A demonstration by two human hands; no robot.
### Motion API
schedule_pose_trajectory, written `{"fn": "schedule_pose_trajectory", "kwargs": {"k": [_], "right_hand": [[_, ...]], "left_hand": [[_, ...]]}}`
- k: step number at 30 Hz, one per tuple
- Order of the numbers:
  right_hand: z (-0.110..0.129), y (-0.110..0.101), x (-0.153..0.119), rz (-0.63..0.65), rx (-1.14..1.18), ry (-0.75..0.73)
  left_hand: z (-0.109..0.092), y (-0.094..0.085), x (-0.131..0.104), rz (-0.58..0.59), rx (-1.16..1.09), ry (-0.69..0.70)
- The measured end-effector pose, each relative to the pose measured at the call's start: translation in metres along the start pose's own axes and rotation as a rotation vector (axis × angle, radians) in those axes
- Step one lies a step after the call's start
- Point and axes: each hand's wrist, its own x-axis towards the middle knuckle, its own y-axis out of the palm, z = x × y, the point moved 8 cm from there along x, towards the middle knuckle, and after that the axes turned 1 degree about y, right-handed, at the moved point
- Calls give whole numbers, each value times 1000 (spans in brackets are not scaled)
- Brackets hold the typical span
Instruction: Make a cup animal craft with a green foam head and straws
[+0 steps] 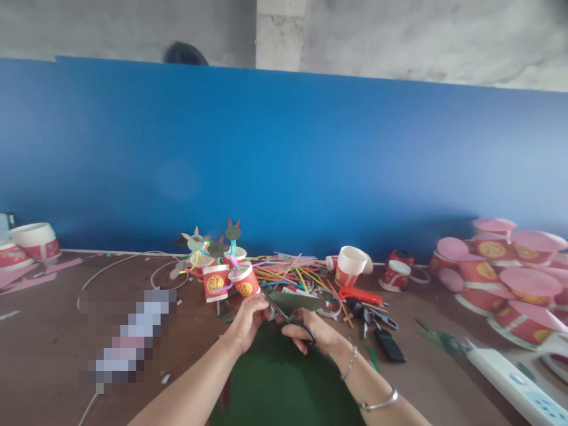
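Note:
My right hand (pixel 313 331) grips a pair of scissors (pixel 306 332) by the black handles, the blades pointing up and left toward my other hand. Thumb and fingers of my left hand (pixel 251 319) are pinched together close to the blades; a small pale bit shows at the fingertips, too unclear to name. Behind the scissors lies a piece of dark green paper (pixel 296 303). Just beyond my left hand stand red-and-white paper cups (pixel 216 283) with cut-out animal heads (pixel 233 231) raised on coloured stems.
Colourful thin strips (pixel 288 271) lie along the blue partition (pixel 284 165). A white cup (pixel 351 266), an orange-handled tool (pixel 362 294) and keys (pixel 366 319) are to the right. Farther right are stacked cups with pink discs (pixel 530 281) and a power strip (pixel 517 378). A pixelated object (pixel 133 337) lies left.

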Motion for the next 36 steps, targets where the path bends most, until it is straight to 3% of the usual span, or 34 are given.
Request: {"fn": "schedule_pose_trajectory", "kwargs": {"k": [7,22,32,36], "right_hand": [[5,1,-2,12,-98,-32],[5,2,-5,102,-83,-29],[6,-2,-4,31,-89,-45],[1,-8,0,-62,-83,-27]], "left_hand": [[9,4,-3,23,-20,-138],[14,4,-5,22,-47,-256],[13,5,-4,58,-11,-178],[8,1,-3,-41,112,-117]]}}
